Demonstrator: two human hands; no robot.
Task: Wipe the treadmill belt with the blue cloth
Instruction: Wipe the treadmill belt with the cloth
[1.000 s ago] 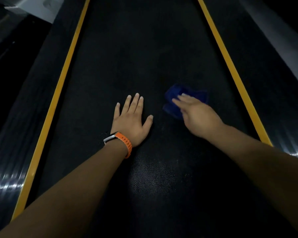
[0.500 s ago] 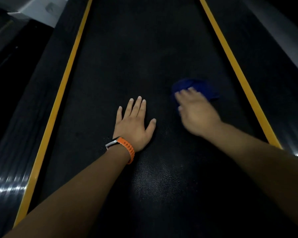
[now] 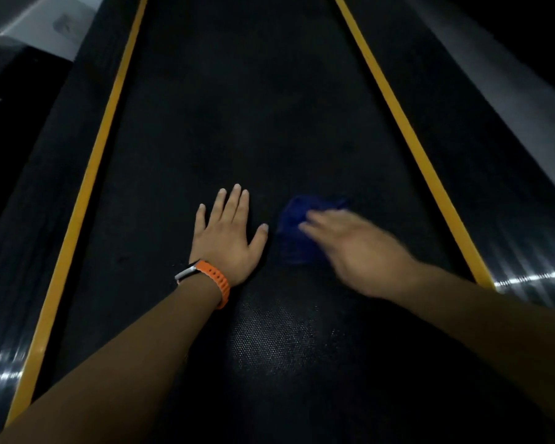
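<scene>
Blue cloth [image 3: 297, 233] lies bunched on the treadmill belt [image 3: 237, 116], right of centre. Right hand [image 3: 354, 248] lies flat on top of it, fingers [image 3: 314, 221] extended over the cloth, not clenched; motion blur, so whether any of them pinch the fabric: cannot tell. Left hand [image 3: 226, 233] flat on the belt just left of the cloth, fingers spread, holding nothing. Orange wristband [image 3: 215, 278] on left wrist. Belt black, textured; room dim. Count: one cloth, two hands, two yellow edge stripes [image 3: 87, 187].
</scene>
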